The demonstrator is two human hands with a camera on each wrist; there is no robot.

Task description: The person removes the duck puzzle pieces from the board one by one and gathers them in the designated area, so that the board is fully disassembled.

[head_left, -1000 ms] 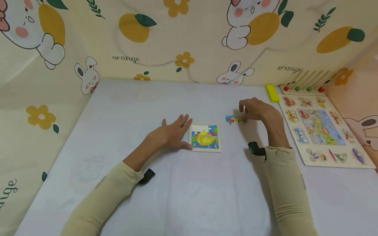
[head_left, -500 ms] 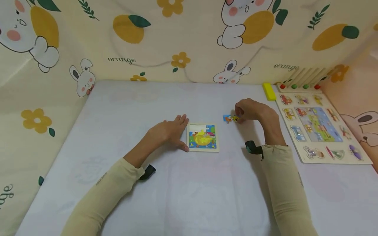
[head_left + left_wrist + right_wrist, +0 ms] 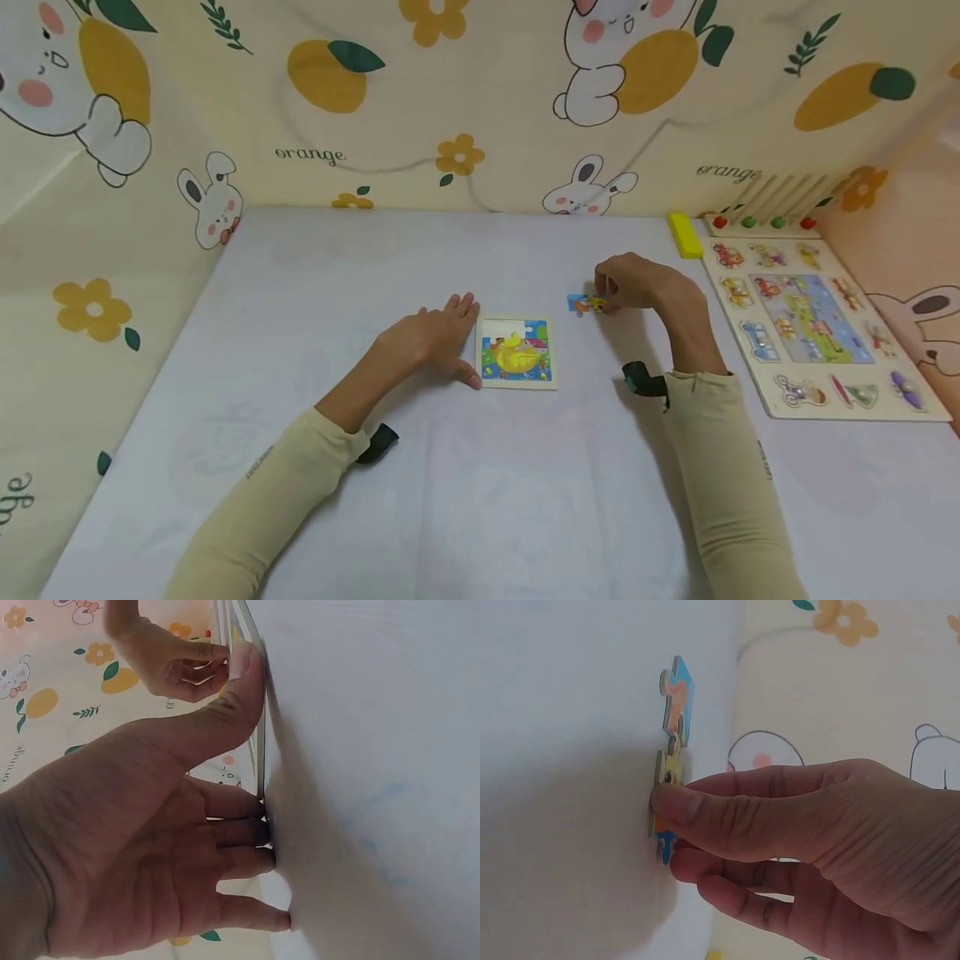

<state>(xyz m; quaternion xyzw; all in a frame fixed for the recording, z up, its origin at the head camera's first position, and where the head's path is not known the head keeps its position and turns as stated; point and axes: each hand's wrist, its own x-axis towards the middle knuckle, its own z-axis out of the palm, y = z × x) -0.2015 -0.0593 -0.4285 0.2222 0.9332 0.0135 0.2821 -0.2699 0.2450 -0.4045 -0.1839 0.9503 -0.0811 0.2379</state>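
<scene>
A small square puzzle tray (image 3: pixel 517 387) lies mid-table, showing a yellow duck (image 3: pixel 516 358); pale bare board shows at its top left. My left hand (image 3: pixel 429 337) rests at the tray's left side, fingers extended. In the left wrist view the thumb (image 3: pixel 244 682) lies along the tray's edge and the fingertips touch the table. To the right, my right hand (image 3: pixel 637 282) pinches a yellow and blue puzzle piece (image 3: pixel 672 763) between thumb and fingers, low at the tabletop. Beside it lies a light blue and orange puzzle piece (image 3: pixel 681 694), close to the held one.
At the right lies a large wooden puzzle board (image 3: pixel 765 392) with vehicle and toy pictures. Behind it is a rack with thin sticks and red and green beads (image 3: pixel 763 225). A yellow block (image 3: pixel 685 235) sits beside them. A patterned cloth (image 3: pixel 517 83) rises behind the table.
My right hand has come down onto the yellow and blue puzzle piece and now pinches it. The left hand stays by the tray. The head view has shifted slightly.
</scene>
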